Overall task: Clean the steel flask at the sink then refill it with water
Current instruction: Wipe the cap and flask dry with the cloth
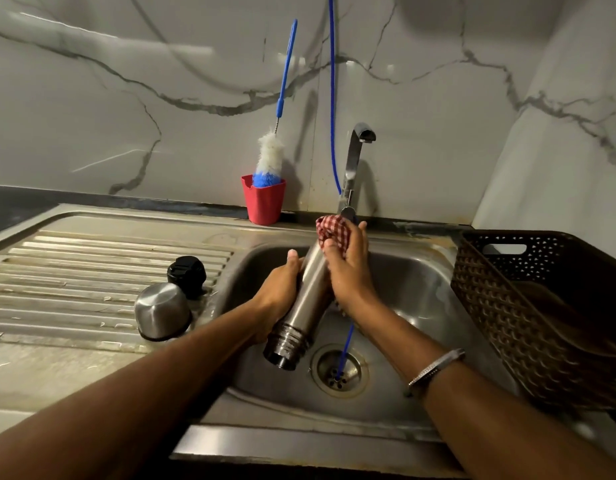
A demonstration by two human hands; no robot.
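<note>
The steel flask [304, 303] is tilted over the sink basin [413, 289], its open threaded mouth pointing down toward me and its base up toward the tap [356, 157]. My left hand [277, 292] grips the flask's body from the left. My right hand [348, 268] holds a red-and-white checked cloth [330, 230] pressed around the flask's upper end. No water is visibly running from the tap.
The steel cup lid [161, 311] and black stopper [187, 273] sit on the ribbed drainboard [74, 271] at left. A red cup [263, 202] holds a blue-handled bottle brush [272, 157]. A brown woven basket [541, 313] stands right of the basin. A blue hose [332, 98] hangs down into the drain [339, 370].
</note>
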